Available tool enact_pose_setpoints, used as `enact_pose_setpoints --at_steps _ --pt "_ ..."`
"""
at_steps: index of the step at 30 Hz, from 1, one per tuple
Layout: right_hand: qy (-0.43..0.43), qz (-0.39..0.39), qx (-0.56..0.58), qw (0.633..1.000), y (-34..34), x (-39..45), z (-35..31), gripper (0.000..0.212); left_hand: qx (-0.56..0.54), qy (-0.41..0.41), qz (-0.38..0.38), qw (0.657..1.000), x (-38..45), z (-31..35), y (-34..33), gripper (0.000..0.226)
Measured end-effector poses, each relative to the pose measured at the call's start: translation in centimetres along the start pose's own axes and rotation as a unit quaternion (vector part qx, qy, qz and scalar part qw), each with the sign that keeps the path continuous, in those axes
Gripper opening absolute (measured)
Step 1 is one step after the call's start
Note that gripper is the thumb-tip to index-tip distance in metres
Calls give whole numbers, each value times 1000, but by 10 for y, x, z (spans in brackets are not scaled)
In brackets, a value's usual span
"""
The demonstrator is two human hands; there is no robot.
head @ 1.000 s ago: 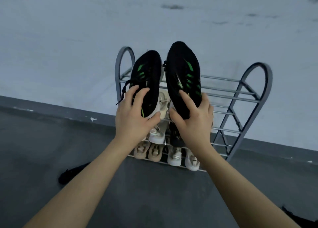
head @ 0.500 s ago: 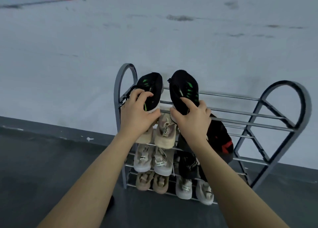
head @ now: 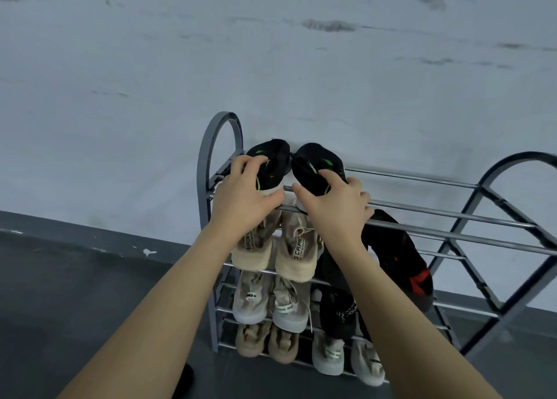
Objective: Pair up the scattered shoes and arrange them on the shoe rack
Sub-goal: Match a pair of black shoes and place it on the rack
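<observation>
Placing step: the left hand and right hand each grip one black-green shoe on the shoe rack top shelf, left end; next, release and let go of both

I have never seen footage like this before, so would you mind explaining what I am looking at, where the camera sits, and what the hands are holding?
There is no machine here: a camera worn on a person's head looks down at their bare arms. The left hand grips one black-and-green shoe, and the right hand grips its partner. Both shoes sit side by side on the top bars of a grey metal shoe rack against a pale wall. Lower shelves hold beige pairs and a black shoe with a red patch.
</observation>
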State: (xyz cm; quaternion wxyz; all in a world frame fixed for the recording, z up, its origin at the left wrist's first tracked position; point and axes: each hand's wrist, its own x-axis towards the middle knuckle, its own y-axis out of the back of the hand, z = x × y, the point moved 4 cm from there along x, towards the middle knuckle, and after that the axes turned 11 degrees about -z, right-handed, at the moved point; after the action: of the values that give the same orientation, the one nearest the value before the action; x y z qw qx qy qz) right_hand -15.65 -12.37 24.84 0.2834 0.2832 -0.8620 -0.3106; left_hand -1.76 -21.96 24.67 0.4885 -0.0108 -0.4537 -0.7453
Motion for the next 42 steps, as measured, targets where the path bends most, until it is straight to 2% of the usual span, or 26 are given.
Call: enact_pose_setpoints --at_steps 3,9,14,17,21,24,28,32,36,39,42 --pt "15 -30 10 999 2 -4 8 76 15 -8 -2 1000 -3 -4 3 70" --pt "71 -31 89 993 -1 -16 1 62 -7 -31 -21 999 -11 -7 -1 66" --pt "61 -15 12 998 -10 -20 -5 56 27 -30 -43 998 -10 -6 1 63" --pt "67 -18 0 998 -9 -22 -3 60 53 -28 -52 997 -14 -5 3 67" --pt "90 -9 -28 995 -2 -35 -4 66 100 -42 -35 993 -37 1 11 59" --pt "134 24 -5 991 5 -59 -5 57 125 -51 3 991 -66 5 22 50" --pt "218 45 10 975 10 -105 -8 37 154 -51 15 987 -112 4 40 46" --pt "270 -21 -11 963 -19 -149 -4 32 161 -6 -7 987 -165 -21 48 44" --pt "281 -149 -35 947 -78 -183 7 32 158 75 -41 984 -224 -75 39 45" --pt "277 -260 -72 922 -135 -201 22 38 163 145 -110 970 -262 -130 18 49" --pt "285 -340 -111 889 -193 -210 36 46 178 221 -194 939 -292 -191 -4 56"
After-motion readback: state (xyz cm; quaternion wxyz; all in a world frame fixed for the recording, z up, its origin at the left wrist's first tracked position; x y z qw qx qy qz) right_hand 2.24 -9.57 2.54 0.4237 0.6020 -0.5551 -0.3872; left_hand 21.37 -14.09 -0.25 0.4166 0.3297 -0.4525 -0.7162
